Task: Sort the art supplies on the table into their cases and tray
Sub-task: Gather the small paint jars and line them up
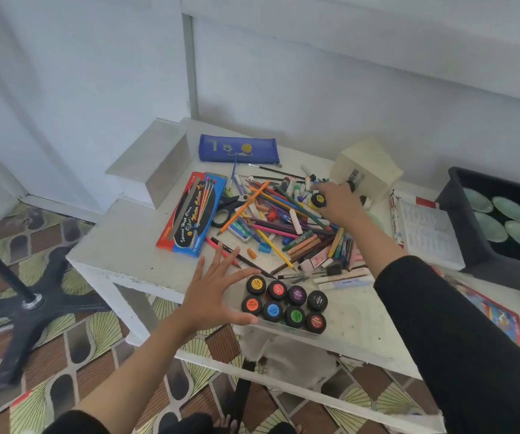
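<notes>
The right hand pinches a small yellow paint jar at the far side of the pencil pile. The left hand, fingers spread and holding nothing, lies beside the clear tray of jars. The jar looks light, rigid and smooth, probably best gripped round its lid.

We had a white table before us. On its far side lay a blue pencil case. Nearer us, a coloured-pencil box lay beside a heap of pencils. At the near edge sat a clear tray of paint jars, and to the right a pastel case and black tub.
</notes>
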`<state>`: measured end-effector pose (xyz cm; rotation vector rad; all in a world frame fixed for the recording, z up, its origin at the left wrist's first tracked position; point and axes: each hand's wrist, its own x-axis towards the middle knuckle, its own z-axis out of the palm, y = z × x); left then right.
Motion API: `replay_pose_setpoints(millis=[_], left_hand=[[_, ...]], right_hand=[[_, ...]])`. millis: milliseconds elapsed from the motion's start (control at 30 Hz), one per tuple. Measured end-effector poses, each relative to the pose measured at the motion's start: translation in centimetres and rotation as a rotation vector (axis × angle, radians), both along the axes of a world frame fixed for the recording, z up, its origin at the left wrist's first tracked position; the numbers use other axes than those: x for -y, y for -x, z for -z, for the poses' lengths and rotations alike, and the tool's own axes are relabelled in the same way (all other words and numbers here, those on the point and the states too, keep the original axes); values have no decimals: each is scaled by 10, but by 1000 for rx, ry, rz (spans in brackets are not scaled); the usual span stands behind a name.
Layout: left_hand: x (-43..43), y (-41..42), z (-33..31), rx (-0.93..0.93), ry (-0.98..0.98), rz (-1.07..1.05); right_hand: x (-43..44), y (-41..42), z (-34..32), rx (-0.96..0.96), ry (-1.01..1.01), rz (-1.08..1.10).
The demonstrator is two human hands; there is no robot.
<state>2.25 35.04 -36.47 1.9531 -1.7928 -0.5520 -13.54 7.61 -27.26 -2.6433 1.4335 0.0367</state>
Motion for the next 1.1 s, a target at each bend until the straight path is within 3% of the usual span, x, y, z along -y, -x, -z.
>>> replay_pose_setpoints(millis=[233, 433, 567, 833, 1100], left_hand=[[-1, 0, 1, 10, 26, -7], [0, 1, 2, 16, 59, -13], [0, 1, 1, 26, 72, -18], [0, 1, 3, 73, 58, -11], [-1, 3, -6, 74, -8, -13]], right_hand=[[-6, -5, 18, -12, 173, 8], [-31, 12, 18, 382, 212, 55], [-65, 40, 5, 542, -9, 86], [-126, 111, -20, 397, -559, 215], [-151, 131, -6, 221, -747, 175]])
